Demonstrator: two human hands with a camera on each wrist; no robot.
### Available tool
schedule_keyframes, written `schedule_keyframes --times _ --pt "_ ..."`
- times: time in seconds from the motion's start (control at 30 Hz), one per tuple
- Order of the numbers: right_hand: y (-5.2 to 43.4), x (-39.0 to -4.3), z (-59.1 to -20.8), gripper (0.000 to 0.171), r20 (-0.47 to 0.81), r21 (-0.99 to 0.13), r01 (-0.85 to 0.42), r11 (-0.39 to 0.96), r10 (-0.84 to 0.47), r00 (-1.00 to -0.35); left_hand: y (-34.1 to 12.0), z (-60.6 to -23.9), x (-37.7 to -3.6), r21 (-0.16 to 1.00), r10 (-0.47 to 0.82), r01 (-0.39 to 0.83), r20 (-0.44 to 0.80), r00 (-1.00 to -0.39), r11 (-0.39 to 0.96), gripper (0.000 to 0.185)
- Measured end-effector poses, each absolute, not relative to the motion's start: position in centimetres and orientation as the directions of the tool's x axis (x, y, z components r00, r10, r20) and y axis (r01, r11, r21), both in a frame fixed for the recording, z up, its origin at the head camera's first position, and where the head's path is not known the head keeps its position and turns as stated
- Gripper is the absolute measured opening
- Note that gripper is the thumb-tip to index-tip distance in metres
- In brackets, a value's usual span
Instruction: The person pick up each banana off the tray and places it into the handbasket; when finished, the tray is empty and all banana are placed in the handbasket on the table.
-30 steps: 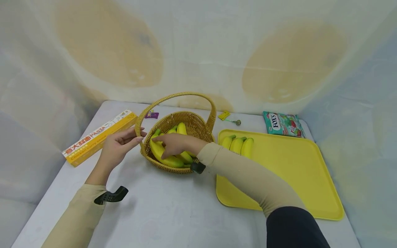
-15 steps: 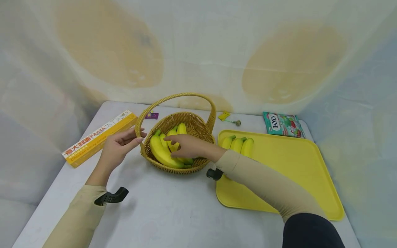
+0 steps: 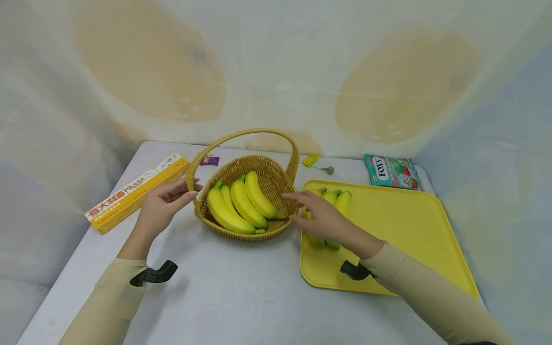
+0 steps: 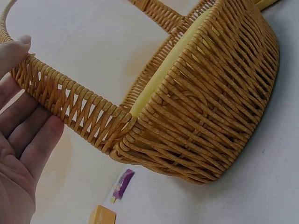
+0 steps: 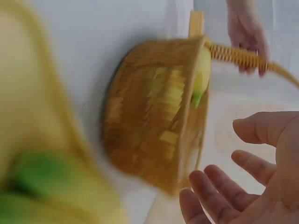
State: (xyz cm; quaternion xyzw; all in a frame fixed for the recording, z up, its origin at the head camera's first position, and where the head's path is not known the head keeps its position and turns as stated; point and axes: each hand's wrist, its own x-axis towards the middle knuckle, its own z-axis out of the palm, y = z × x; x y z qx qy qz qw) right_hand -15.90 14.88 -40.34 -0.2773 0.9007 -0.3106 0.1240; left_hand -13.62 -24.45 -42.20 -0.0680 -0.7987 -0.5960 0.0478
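Note:
My left hand holds the left side of the arched handle of a brown wicker basket, thumb on one face and fingers on the other. Several yellow bananas with green tips lie in the left and middle of the basket. At its right rim is my right hand, fingers spread and nothing held. This hand overlaps the left side of a yellow tray in the head view, partly hiding the bananas that lie there. The right wrist view shows the hand's palm and spread fingers beside the basket.
A long pasta box lies left of the basket. Behind it are a small purple packet, a yellow packet and a lollipop. A teal candy bag lies behind the tray. Pale sheeting encloses the table.
My right hand has moved right, out from over the bananas in the basket to its right rim and the tray's left side. The left hand stays at the handle.

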Motion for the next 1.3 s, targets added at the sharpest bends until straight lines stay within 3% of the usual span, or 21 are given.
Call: schedule_keyframes --times 0.3,0.57,0.73,0.93,1.13,1.3 --pt "22.1 -15.8 -43.2 0.064 -0.076 -0.512 -0.261 0.819 -0.346 -0.935 -24.4 -42.1 -13.5 0.946 0.054 0.175 0.166 -0.985 0.275 0.043" --pt "24.9 -15.9 -45.1 0.074 -0.228 -0.461 -0.099 0.882 -0.225 -0.947 -24.3 -42.0 -13.4 0.950 0.051 0.176 0.168 -0.984 0.258 0.042" --pt "25.6 -15.9 -45.6 0.075 -0.284 -0.469 -0.070 0.880 -0.225 -0.932 -24.3 -42.0 -13.4 0.952 0.049 0.173 0.166 -0.985 0.253 0.041" --pt "26.2 -15.6 -44.7 0.074 -0.254 -0.500 -0.097 0.861 -0.253 -0.933 -24.4 -42.1 -13.4 0.949 0.051 0.163 0.155 -0.987 0.270 0.042" --pt "26.4 -14.9 -42.7 0.068 -0.162 -0.561 -0.212 0.800 -0.358 -0.920 -24.4 -42.1 -13.5 0.951 0.048 0.161 0.154 -0.987 0.265 0.041" --pt "25.7 -14.6 -41.2 0.062 -0.116 -0.614 -0.312 0.725 -0.474 -0.873 -24.4 -42.2 -13.5 0.949 0.051 0.169 0.161 -0.986 0.266 0.042"
